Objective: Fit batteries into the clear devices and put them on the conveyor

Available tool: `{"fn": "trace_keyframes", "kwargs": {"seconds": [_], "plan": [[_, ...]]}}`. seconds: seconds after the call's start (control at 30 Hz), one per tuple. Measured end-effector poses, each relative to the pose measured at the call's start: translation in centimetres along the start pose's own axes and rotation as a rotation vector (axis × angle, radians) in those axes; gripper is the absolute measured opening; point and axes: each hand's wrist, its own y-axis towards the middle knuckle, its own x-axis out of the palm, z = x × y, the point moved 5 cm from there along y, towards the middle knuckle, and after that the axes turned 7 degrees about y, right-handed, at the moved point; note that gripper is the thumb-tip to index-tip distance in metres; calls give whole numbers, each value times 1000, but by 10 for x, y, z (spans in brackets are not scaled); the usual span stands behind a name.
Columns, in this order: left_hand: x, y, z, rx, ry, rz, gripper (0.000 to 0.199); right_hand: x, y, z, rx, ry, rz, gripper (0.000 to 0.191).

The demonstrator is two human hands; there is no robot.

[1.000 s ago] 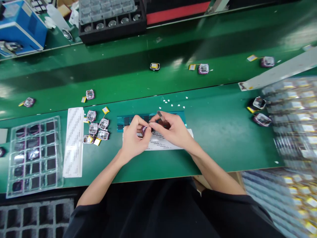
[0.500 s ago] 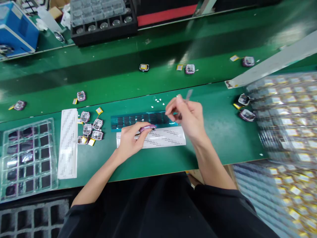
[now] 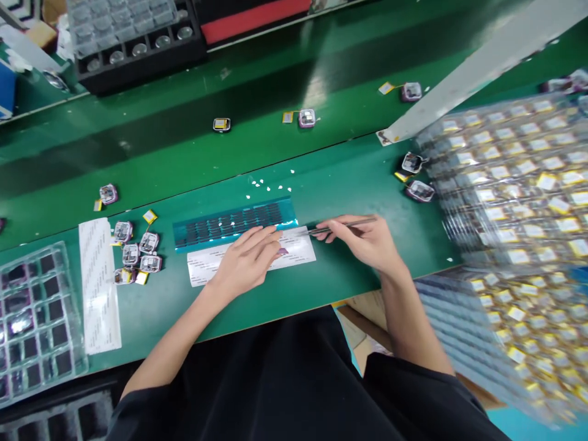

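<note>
My left hand (image 3: 245,260) rests over the white printed sheet (image 3: 202,269), its fingers curved over a small purple-rimmed device casing (image 3: 283,251). Most of that casing is hidden under the fingers. In my right hand (image 3: 361,236) is a pair of thin metal tweezers (image 3: 331,227), pinched between thumb and fingers. They point left, with their tips near the right part of the sheet, close to my left fingertips. Just behind the sheet lies a teal film strip (image 3: 234,222) bearing rows of dark pieces. Small white bits (image 3: 261,188) are scattered behind the strip.
Several open casings with yellow batteries (image 3: 131,253) cluster at left, beside another white sheet (image 3: 98,294) and a clear compartment tray (image 3: 39,318). Stacked clear trays (image 3: 509,165) of battery units fill the right. A slanted grey post (image 3: 468,73) and two casings (image 3: 419,190) stand nearby.
My right hand has come down, and the tweezers now point left toward my left hand. My left hand has turned palm-down over the casing. The whole view has shifted to the right.
</note>
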Motion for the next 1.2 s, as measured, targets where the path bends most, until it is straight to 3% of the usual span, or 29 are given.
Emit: {"fn": "trace_keyframes", "kwargs": {"seconds": [0.1, 0.23, 0.4, 0.57, 0.8, 0.9, 0.97, 1.03, 1.1, 1.2], "plan": [[9, 4, 8, 37, -35, -56, 16, -8, -11, 14, 92, 104, 65, 41], [19, 2, 3, -10, -157, -125, 17, -13, -21, 18, 142, 125, 38, 38], [18, -6, -12, -83, -253, -143, 18, -8, -26, 16, 192, 143, 6, 40], [19, -5, -10, -27, -207, -211, 20, -3, -26, 15, 216, 157, 40, 45], [27, -5, -12, -73, -165, -300, 32, -8, -24, 18, 219, 255, -108, 39], [26, -8, -12, -88, -231, -290, 30, -14, -21, 22, 204, 336, -49, 40], [20, -8, -9, -103, -345, -209, 27, -15, -17, 22, 189, 362, 44, 40], [9, -7, -10, -216, -480, -76, 22, -10, -13, 17, 161, 380, 139, 42], [1, -10, -15, -451, -607, 34, 18, 1, -8, 8, 127, 395, 201, 45], [0, -17, -19, -776, -830, 31, 23, 25, -2, -9, 108, 411, 208, 48]]}}
